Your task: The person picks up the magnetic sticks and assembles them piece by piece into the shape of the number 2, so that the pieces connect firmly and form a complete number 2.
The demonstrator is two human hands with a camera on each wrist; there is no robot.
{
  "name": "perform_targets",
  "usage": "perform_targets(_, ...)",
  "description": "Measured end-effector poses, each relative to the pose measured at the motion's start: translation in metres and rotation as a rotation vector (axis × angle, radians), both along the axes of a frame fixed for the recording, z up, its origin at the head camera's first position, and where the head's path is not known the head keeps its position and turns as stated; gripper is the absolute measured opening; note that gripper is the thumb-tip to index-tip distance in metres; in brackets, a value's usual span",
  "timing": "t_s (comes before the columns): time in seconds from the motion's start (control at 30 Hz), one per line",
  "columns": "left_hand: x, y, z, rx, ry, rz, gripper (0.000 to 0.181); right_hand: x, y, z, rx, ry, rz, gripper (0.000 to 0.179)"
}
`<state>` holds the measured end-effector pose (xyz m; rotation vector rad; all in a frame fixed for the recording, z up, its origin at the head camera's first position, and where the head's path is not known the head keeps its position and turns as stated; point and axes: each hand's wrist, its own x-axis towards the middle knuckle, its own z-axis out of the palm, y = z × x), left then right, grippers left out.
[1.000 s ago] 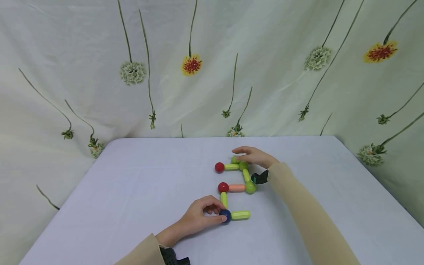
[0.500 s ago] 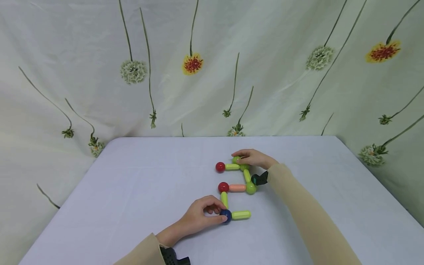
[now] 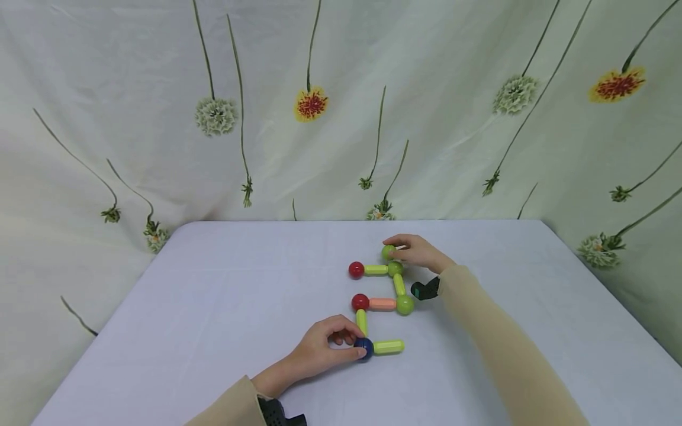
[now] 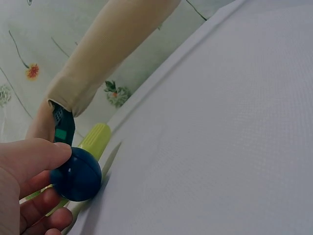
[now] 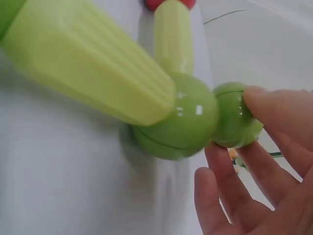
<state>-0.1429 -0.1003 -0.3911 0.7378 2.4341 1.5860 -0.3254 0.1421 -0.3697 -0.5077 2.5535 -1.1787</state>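
Note:
A zigzag of toy balls and rods lies on the table. My left hand (image 3: 325, 346) pinches the blue ball (image 4: 78, 175) at its near end, thumb on top. From that ball one yellow-green rod (image 3: 389, 347) points right; another (image 3: 362, 323) runs to a red ball (image 3: 360, 302). A salmon rod (image 3: 382, 304) joins this to a green ball (image 3: 405, 305), and a further rod (image 3: 399, 285) leads to a second green ball (image 3: 395, 269). Just behind it, my right hand (image 3: 418, 251) holds a loose-looking green ball (image 3: 389, 252) between thumb and fingers.
Off the second green ball, a yellow-green rod (image 3: 376, 270) reaches left to another red ball (image 3: 356, 270). A white cloth covers the table (image 3: 240, 307). Behind its far edge hangs a flower-printed curtain (image 3: 341, 118).
My right hand has shifted slightly back and right with its green ball, uncovering the second green ball. My left hand stays on the blue ball.

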Motion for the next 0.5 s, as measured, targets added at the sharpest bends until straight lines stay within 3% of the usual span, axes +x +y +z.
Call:
perform_targets(0.27,-0.002,-0.003,-0.001,0.011,0.017,-0.014,0.019,0.014,0.018,0.012,-0.073,0.043,-0.044,0.046)
perform_targets(0.5,-0.003,-0.004,-0.002,0.021,0.011,-0.013,0.019,0.036,0.032,0.009,-0.172,0.09,-0.042,0.048)
